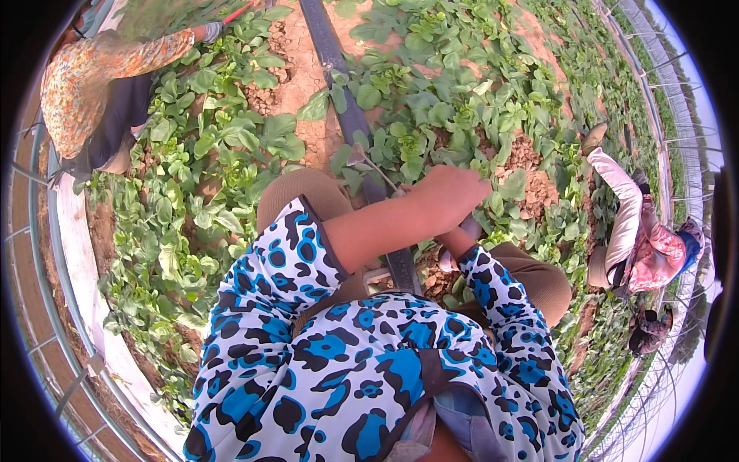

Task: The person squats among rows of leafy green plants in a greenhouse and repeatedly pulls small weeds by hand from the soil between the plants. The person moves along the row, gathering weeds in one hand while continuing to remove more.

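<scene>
- The left hand (456,194) reaches across to the right, over the green plants (431,114). Its back is up. I cannot tell if its fingers are spread or pinching something.
- The right hand (406,187) is mostly hidden behind the left arm. Just a bit seems to peek out by the metal tool (358,156). I cannot tell how its fingers are bent.
- The tool has a thin rod and a small flat end. It is up and left of the left hand, by the long black strip (327,54).
- Crumbly brown dirt (531,173) is right of the left hand.
</scene>
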The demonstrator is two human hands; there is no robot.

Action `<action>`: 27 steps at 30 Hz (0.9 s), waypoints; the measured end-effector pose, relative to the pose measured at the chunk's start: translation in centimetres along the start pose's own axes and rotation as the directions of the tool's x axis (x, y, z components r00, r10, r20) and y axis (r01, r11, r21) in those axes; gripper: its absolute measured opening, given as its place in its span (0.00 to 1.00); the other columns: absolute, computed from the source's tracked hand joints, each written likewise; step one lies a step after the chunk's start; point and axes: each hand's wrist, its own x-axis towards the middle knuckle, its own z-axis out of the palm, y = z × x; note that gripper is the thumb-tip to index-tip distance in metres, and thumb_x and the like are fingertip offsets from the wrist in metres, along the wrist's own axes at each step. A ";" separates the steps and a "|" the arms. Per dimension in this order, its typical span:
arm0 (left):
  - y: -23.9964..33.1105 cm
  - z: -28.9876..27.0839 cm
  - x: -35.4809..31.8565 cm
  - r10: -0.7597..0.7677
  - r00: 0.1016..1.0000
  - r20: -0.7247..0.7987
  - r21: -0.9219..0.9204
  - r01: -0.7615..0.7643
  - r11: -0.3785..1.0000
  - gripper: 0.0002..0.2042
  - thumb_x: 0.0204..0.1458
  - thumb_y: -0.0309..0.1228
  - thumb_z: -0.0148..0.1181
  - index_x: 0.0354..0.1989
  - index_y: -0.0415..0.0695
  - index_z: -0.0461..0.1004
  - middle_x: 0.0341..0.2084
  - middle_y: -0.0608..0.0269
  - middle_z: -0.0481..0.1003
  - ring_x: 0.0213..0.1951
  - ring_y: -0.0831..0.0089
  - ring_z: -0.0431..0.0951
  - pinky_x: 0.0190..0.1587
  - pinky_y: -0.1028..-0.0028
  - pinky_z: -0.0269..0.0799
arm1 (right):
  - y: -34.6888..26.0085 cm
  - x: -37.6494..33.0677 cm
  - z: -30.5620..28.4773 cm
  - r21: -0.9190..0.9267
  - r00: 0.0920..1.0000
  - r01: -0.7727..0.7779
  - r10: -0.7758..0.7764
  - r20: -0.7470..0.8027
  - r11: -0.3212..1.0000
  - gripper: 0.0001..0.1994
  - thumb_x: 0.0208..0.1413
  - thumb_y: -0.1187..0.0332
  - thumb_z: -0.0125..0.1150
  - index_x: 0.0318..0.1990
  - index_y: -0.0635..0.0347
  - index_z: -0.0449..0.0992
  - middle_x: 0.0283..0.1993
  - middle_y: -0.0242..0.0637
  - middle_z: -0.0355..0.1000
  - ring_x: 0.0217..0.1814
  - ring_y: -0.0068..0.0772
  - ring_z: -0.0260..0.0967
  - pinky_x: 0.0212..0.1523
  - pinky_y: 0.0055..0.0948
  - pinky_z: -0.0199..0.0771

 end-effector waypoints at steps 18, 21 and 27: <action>-3.4 -8.2 -4.8 -0.072 0.983 -0.168 0.025 0.077 0.997 0.12 0.40 0.26 0.57 0.36 0.43 0.67 0.28 0.63 0.65 0.31 0.70 0.73 0.30 0.73 0.70 | -12.3 23.7 9.3 -0.027 0.973 0.221 -0.222 -0.068 0.975 0.28 0.55 0.62 0.52 0.64 0.49 0.54 0.36 0.58 0.74 0.40 0.64 0.71 0.42 0.54 0.69; -4.0 -9.6 -4.7 -0.098 0.973 -0.210 0.076 0.116 0.990 0.14 0.41 0.27 0.57 0.39 0.42 0.69 0.27 0.66 0.63 0.29 0.73 0.70 0.29 0.75 0.69 | -13.9 29.7 8.3 -0.006 0.971 0.170 -0.168 -0.168 0.985 0.29 0.55 0.63 0.51 0.64 0.50 0.52 0.36 0.57 0.74 0.40 0.64 0.71 0.42 0.54 0.69; -5.0 -10.6 -4.5 -0.144 0.951 -0.275 0.083 0.172 0.982 0.15 0.44 0.28 0.59 0.43 0.42 0.71 0.28 0.67 0.63 0.31 0.75 0.70 0.28 0.77 0.68 | -15.0 37.0 8.1 0.037 0.999 0.022 -0.020 -0.040 0.999 0.28 0.57 0.64 0.48 0.65 0.51 0.50 0.43 0.60 0.73 0.46 0.62 0.71 0.49 0.51 0.68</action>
